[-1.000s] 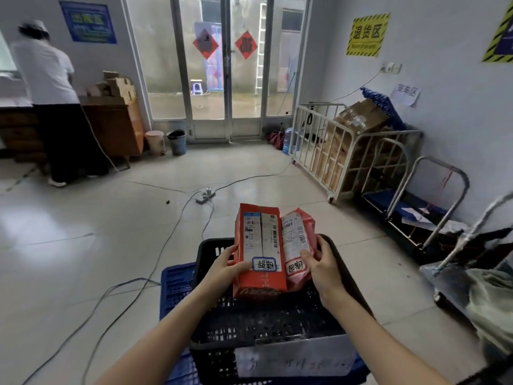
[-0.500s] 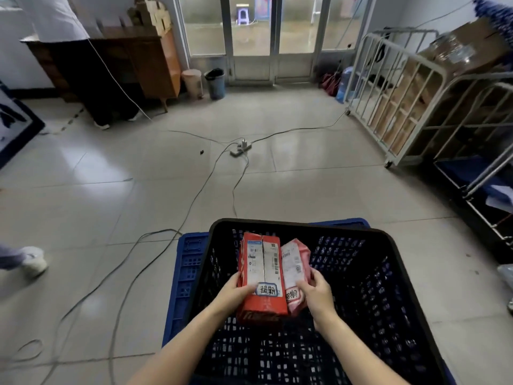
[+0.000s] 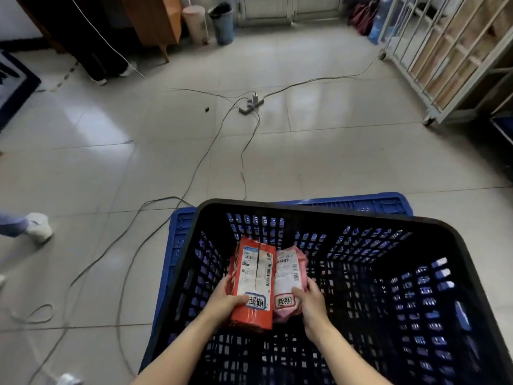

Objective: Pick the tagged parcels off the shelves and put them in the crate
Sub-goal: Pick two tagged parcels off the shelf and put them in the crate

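Note:
Deep inside the black lattice crate my two hands hold two tagged parcels side by side. My left hand grips the left edge of an orange-red box parcel that bears a white shipping label and a handwritten tag. My right hand grips the right side of a pink soft bag parcel, also labelled and tagged. Both parcels are low in the crate, near its bottom; whether they touch the bottom is hidden.
The black crate sits on a blue crate on the tiled floor. Cables run across the floor to a power strip. A white cage trolley with cartons stands at right. Another person's shoe is at left; two bins stand far back.
Both hands have lowered the two parcels from above the crate's rim down into the crate. The view has tilted downward with them.

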`<state>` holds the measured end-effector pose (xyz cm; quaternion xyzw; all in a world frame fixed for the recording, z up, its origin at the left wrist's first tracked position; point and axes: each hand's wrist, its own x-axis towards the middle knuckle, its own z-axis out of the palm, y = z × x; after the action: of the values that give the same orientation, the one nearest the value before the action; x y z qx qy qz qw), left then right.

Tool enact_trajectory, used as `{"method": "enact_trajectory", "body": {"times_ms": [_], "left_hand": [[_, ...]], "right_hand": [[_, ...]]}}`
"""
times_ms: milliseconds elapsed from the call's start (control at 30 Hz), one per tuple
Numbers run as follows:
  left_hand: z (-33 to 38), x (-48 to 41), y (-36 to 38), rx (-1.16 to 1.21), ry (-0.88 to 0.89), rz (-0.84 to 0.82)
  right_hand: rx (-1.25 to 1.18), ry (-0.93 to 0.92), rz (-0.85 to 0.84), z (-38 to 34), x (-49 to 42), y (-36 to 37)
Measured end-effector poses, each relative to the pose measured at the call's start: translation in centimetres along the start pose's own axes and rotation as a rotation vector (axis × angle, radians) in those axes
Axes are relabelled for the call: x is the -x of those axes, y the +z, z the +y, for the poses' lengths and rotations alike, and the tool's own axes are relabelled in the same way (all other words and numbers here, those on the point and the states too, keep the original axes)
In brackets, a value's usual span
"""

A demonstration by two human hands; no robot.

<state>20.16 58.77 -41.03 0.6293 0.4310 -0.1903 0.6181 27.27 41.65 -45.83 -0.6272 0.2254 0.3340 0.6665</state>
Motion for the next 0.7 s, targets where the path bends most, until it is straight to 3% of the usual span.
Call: {"method": "enact_trajectory", "body": {"times_ms": [167, 367, 700], "left_hand": [[-0.6, -1.6, -0.6, -0.098, -0.031, 0.063], [-0.9, -3.3, -1.0, -0.352, 0.012, 0.223], [-1.3, -3.5, -0.6, -0.604, 0.113, 0.25]], "right_hand": [[-0.037, 0.027, -0.001, 1.2, -1.8, 0.8], [0.583, -0.055, 0.149, 2.8, -3.4, 0.6], [0.823, -0.073, 0.136, 2.9, -3.9, 0.7]]}}
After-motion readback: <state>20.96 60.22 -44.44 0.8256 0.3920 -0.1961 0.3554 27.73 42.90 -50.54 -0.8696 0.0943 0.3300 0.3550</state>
